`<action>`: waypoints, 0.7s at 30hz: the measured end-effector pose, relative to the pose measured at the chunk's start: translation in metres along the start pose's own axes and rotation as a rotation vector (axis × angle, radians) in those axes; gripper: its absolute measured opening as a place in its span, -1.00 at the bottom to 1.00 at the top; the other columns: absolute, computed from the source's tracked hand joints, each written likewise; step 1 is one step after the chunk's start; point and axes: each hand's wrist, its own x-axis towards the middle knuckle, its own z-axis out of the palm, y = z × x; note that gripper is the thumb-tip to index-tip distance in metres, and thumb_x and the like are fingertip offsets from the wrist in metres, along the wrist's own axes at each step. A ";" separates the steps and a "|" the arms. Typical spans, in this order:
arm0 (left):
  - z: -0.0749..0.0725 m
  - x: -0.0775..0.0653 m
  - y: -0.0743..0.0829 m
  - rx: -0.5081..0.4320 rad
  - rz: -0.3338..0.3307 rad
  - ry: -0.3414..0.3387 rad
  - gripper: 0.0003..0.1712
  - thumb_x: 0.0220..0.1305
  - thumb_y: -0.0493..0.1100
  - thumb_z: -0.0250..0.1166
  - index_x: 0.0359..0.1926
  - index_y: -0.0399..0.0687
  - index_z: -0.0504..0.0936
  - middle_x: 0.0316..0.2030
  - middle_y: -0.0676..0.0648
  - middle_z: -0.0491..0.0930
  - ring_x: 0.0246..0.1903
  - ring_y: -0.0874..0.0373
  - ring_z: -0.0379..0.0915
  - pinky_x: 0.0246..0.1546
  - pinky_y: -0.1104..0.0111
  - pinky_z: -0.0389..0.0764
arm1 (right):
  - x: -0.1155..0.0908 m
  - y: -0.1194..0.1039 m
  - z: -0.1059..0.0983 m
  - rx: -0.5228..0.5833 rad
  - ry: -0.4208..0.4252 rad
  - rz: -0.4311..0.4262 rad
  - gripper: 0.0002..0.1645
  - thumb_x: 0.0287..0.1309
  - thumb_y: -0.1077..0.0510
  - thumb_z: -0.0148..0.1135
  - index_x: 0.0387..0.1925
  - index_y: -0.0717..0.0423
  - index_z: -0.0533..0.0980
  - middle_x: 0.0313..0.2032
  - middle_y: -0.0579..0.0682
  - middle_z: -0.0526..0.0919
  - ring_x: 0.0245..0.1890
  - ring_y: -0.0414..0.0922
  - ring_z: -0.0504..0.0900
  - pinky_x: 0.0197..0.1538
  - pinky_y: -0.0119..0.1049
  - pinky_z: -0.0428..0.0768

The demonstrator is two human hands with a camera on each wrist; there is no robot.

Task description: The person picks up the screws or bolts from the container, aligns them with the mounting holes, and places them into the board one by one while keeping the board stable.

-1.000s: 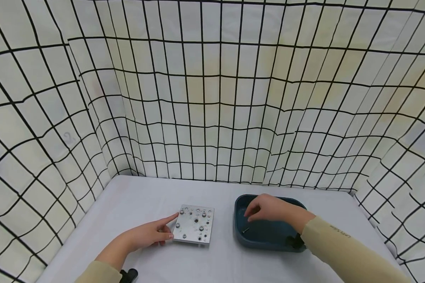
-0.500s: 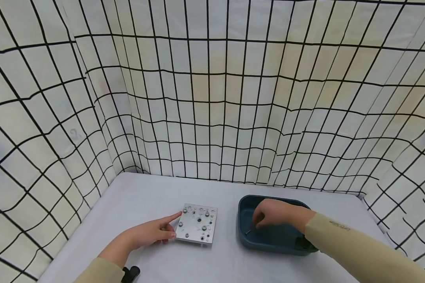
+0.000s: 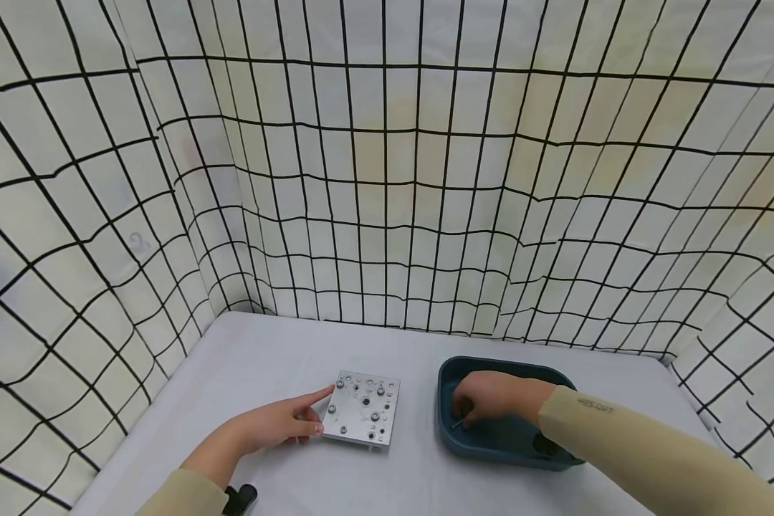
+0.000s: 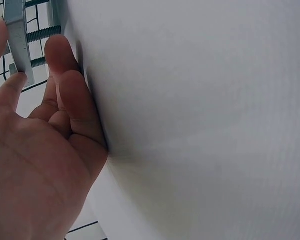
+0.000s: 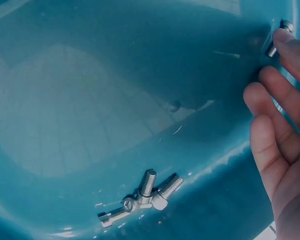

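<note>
- Worktop (image 3: 419, 487): its far edge meets a black-lined wall (image 3: 387, 179).
- Blue tray (image 3: 497, 456), toward the worktop's right edge.
- Right hand (image 3: 490, 395), back up, reaching in from the near right over the tray's left end. Fingers loosely bent; one fingertip touches a bolt (image 5: 272, 50) by the tray wall, but whether they pinch it I cannot tell.
- Left hand (image 3: 277, 424), coming from the near left, index stretched out, its tip at the metal plate's left edge, thumb at the near-left corner. The left wrist view shows other fingers bent against the worktop.
- Metal plate (image 3: 363, 412), left of the tray and apart from it, bolt heads (image 3: 375, 416) on top; the left wrist view shows threaded shanks (image 4: 42, 34) beneath.
- Loose bolts (image 5: 147, 187), clustered in the tray, plain only in the right wrist view.
</note>
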 end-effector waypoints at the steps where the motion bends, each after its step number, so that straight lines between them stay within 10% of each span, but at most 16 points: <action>1: 0.000 0.000 0.000 -0.001 0.002 -0.001 -0.12 0.31 0.04 0.34 0.55 0.17 0.13 -0.22 -0.03 0.54 -0.30 0.06 0.44 -0.31 0.26 0.40 | 0.001 -0.001 0.000 -0.006 -0.004 0.001 -0.86 0.09 0.08 0.49 -0.30 -0.17 0.66 -0.38 -0.38 0.57 -0.37 -0.41 0.51 -0.23 -0.41 0.54; 21: -0.001 -0.002 0.004 -0.010 0.015 -0.008 -0.12 0.31 0.03 0.34 0.54 0.11 0.14 -0.23 -0.03 0.54 -0.31 0.06 0.44 -0.33 0.28 0.41 | 0.006 -0.009 0.002 -0.003 -0.021 0.019 -0.85 0.12 0.17 0.43 -0.43 -0.14 0.60 -0.47 -0.33 0.53 -0.47 -0.33 0.48 -0.31 -0.41 0.52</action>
